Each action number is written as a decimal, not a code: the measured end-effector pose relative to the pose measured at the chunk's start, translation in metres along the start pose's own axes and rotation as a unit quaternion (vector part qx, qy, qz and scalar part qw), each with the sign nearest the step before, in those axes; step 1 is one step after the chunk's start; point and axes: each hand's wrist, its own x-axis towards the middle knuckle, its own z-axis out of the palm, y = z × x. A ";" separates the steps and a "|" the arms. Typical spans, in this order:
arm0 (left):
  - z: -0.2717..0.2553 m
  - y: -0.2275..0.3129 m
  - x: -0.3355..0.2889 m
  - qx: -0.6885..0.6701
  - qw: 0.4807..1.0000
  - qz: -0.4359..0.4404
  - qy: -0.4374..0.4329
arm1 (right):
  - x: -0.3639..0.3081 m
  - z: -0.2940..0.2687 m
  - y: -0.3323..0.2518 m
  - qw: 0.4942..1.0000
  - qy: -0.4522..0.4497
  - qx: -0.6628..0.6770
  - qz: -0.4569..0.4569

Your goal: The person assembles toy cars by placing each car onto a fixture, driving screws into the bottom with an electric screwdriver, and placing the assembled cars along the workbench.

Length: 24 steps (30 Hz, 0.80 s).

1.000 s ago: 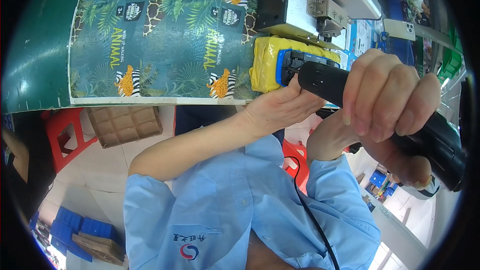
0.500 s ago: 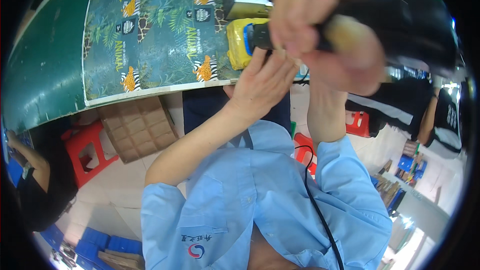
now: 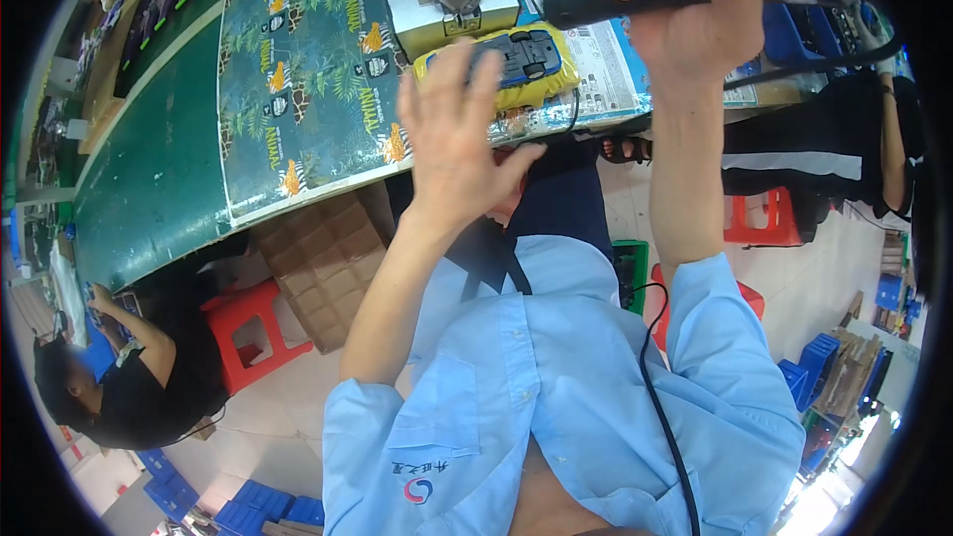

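Note:
A blue toy car [image 3: 526, 56] lies with its dark underside up on a yellow wrapped pad [image 3: 541, 91] near the table's front edge. My left hand [image 3: 449, 144] reaches over the left end of the car and pad, fingers stretched and apart; whether the fingertips press on the car cannot be told. Raised at the upper right, my right hand [image 3: 700, 35] is closed around a black electric screwdriver [image 3: 586, 2]. The tool's nose points left, above and apart from the car, and a black cord trails from its far end.
A metal box-like fixture [image 3: 447, 5] stands just behind the pad. Printed animal-pattern sheets [image 3: 308, 79] cover the green table [image 3: 149, 179]. Blue bins [image 3: 794, 35] stand at the right. Red stools [image 3: 253, 333] and other people sit near both sides.
My right hand has lifted the screwdriver away from the car, up and to the right. My left hand has moved left with its fingers spread, uncovering the car's underside. The view has shifted.

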 end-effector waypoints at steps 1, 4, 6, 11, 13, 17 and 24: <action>-0.005 -0.007 -0.002 -0.019 0.998 -0.030 0.053 | -0.006 -0.015 -0.002 0.997 0.025 -0.069 -0.016; -0.004 -0.032 -0.004 -0.048 0.994 -0.084 0.053 | -0.028 -0.053 0.006 0.978 0.108 -0.176 0.012; 0.000 -0.037 0.003 -0.077 0.989 -0.111 0.051 | -0.040 -0.054 0.008 0.979 0.125 -0.162 0.004; 0.001 -0.028 0.024 -0.005 0.987 -0.161 0.003 | -0.051 -0.079 0.020 0.973 0.149 -0.175 0.010; -0.003 -0.026 0.026 -0.026 0.991 -0.133 0.011 | -0.050 -0.080 0.020 0.974 0.156 -0.164 0.023; -0.011 -0.022 0.030 -0.117 0.975 -0.185 -0.028 | -0.053 -0.082 0.019 0.976 0.161 -0.143 0.027; -0.016 -0.020 0.049 -0.032 0.996 -0.014 -0.082 | -0.054 -0.082 0.018 0.975 0.178 -0.127 0.031</action>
